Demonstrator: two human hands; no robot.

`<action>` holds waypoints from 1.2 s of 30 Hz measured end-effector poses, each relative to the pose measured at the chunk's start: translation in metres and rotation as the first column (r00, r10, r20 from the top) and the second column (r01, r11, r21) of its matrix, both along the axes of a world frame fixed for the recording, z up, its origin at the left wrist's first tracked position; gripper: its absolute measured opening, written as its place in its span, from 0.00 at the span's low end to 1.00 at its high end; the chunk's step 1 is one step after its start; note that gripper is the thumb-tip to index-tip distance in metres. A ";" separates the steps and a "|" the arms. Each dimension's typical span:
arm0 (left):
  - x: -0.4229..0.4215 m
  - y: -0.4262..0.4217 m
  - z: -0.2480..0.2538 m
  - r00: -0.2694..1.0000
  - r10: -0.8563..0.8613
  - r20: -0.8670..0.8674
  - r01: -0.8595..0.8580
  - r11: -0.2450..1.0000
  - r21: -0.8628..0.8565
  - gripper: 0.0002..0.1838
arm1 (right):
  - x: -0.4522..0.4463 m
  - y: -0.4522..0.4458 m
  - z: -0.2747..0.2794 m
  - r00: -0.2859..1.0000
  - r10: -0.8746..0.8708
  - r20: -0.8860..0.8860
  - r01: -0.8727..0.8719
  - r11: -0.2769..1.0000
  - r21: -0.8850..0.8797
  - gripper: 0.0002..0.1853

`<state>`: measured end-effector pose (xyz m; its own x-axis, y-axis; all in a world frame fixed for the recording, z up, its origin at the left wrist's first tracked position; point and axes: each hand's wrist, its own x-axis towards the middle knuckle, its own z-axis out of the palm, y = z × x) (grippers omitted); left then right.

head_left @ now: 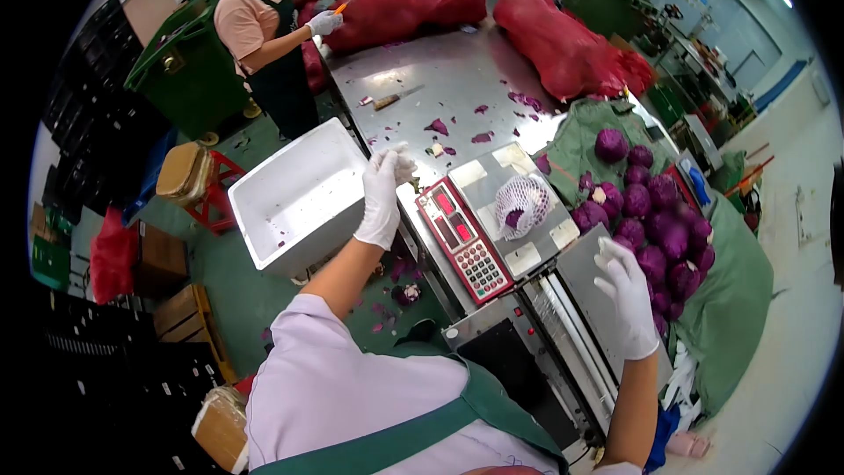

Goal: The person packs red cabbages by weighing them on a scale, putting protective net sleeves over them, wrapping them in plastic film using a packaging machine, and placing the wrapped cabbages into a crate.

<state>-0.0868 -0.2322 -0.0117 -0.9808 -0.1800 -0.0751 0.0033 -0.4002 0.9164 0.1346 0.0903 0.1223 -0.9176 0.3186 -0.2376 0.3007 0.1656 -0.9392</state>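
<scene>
White netting [527, 197] mostly hides its purple contents [515, 219] (the scale digits [445, 202] are illegible too).

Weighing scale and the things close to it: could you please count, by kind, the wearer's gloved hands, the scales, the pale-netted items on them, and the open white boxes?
Gloved hands, left hand and right hand: 2
Weighing scale: 1
Pale-netted item: 1
Open white box: 1
Total: 5
</scene>
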 end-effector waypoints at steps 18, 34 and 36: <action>-0.094 0.100 0.007 0.627 -0.728 0.277 0.713 0.393 -0.580 0.30 | -0.144 0.005 -0.102 0.945 -0.059 0.323 0.191 0.898 -0.396 0.37; 0.049 0.258 0.068 0.163 -0.951 0.261 0.944 0.074 -0.320 0.28 | 0.005 0.061 -0.039 0.965 -0.260 0.029 0.260 0.936 -0.238 0.29; 0.081 0.286 0.068 0.062 -0.965 0.256 0.947 -0.025 -0.321 0.27 | 0.045 0.074 -0.043 0.937 -0.349 0.030 0.347 0.913 -0.215 0.28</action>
<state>-0.0058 0.0543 0.0565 -0.2548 0.9309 -0.2618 -0.0887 0.2471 0.9649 0.1799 0.1648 0.0796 -0.7603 0.5605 -0.3283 0.2948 -0.1527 -0.9433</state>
